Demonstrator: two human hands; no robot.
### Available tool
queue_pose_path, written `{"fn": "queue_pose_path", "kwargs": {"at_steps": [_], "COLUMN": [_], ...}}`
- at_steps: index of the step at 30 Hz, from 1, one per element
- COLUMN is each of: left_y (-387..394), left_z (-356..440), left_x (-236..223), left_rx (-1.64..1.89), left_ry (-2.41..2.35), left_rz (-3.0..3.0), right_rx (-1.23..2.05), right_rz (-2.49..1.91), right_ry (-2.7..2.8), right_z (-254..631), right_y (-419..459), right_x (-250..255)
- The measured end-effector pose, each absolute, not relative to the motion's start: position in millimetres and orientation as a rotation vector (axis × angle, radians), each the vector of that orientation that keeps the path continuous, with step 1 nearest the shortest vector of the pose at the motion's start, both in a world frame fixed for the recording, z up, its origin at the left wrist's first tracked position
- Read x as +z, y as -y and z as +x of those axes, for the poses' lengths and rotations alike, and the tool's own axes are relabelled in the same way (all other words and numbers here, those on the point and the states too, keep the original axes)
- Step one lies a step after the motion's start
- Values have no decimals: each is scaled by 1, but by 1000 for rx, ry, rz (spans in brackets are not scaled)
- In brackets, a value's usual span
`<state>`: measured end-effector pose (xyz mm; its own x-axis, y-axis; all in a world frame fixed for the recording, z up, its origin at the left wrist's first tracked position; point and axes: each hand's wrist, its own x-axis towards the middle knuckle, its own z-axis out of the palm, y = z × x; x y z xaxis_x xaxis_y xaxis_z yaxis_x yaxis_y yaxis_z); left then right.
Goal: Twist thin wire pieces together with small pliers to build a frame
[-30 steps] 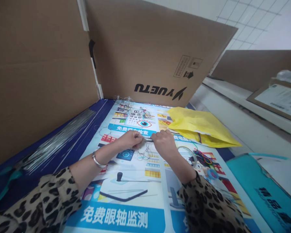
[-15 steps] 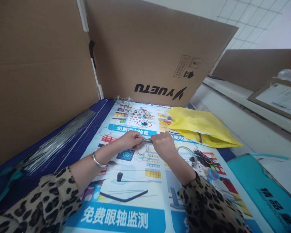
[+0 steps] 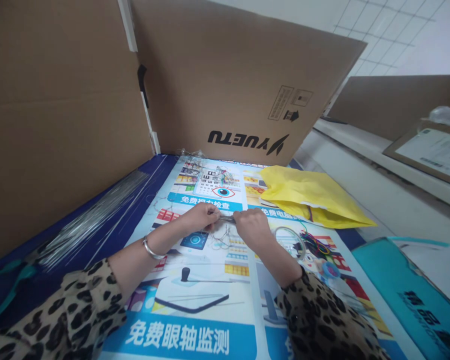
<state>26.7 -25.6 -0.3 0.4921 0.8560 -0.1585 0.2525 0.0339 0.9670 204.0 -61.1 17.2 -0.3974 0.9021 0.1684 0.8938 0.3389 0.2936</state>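
Over the middle of the printed poster, my left hand [image 3: 203,216] is closed in a pinch, a metal bangle on its wrist. Whatever lies between its fingertips is too small to make out. My right hand [image 3: 252,226] is wrapped round a slim grey metal tool [image 3: 227,218], whose narrow end points left and reaches the left fingertips. The exact kind of tool is mostly hidden by the fist. Just below the hands are tangled fine wires [image 3: 221,240]; I cannot tell whether they hang or lie on the poster [image 3: 243,300].
Straight thin metal wires [image 3: 93,220] lie at left beside teal-handled scissors [image 3: 18,275]. At right are a yellow bag [image 3: 311,192], a ring-shaped coil [image 3: 302,240], coloured cords [image 3: 315,242] and a teal box [image 3: 401,285]. Cardboard panels [image 3: 243,75] stand behind.
The right hand and the metal tool have tilted very slightly. Both hands otherwise keep their place and grip.
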Motion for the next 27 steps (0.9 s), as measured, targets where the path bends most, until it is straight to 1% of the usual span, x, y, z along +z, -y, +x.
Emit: {"fn": "queue_pose_path", "kwargs": {"at_steps": [16, 21, 27], "left_y": [26, 28, 30], "left_z": [27, 26, 20], "left_x": [0, 8, 21], "left_rx": [629, 593, 475], "left_ry": [-1003, -977, -846], "left_rz": [1483, 1450, 1418], "right_rx": [428, 531, 615], "right_rz": [1729, 1699, 1478], "right_ry": [-2495, -2553, -2733], "right_z": [202, 205, 211], "right_y": [63, 62, 59], "right_x": [23, 22, 30]}}
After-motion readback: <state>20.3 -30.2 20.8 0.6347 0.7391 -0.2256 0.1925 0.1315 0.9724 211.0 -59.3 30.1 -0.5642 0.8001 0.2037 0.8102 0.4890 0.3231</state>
